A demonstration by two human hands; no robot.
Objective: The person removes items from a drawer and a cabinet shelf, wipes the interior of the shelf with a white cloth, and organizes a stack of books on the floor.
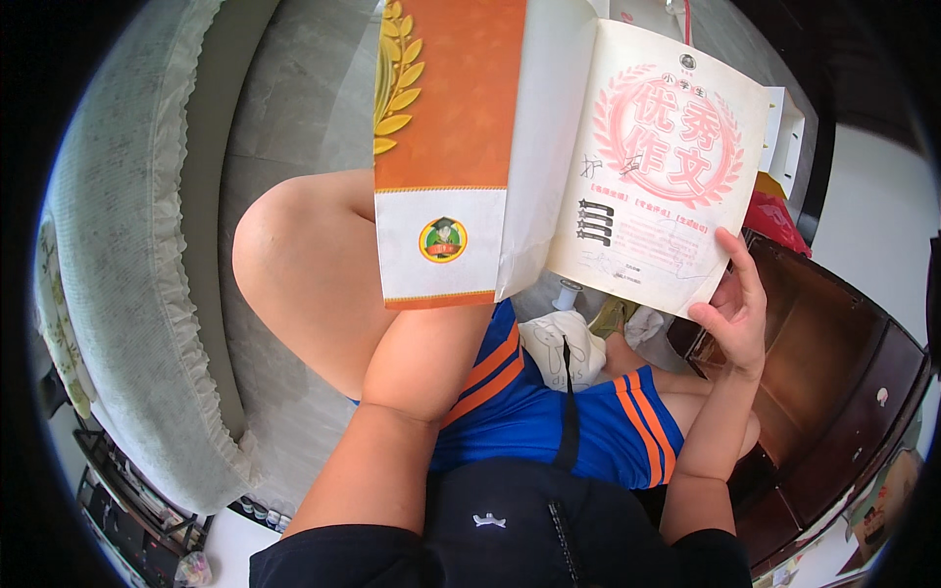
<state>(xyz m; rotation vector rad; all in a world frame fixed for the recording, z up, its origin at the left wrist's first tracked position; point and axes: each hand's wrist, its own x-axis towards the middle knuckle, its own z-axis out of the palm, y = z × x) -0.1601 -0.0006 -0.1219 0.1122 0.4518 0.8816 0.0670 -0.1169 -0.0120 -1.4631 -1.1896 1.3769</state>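
Note:
An open paperback book (pixel 676 167) is held up in front of me at the upper right. Its orange-and-white cover (pixel 446 108), with a gold leaf pattern and a round emblem, is folded out to the left. The right page is white, with a red wreath print and some handwriting. My right hand (pixel 735 314) pinches the book's lower right corner, thumb and index finger along its edge. My left forearm (pixel 392 402) reaches up behind the cover, which hides my left hand and its fingers.
On the left a bed or sofa edge has a pale, ruffled cover (pixel 118 265). Grey tiles (pixel 284 118) make up the floor. To the right stands an open dark wooden drawer (pixel 823 343), with a red plastic bag (pixel 779 218) beyond it. A white bag (pixel 562 348) lies by my legs.

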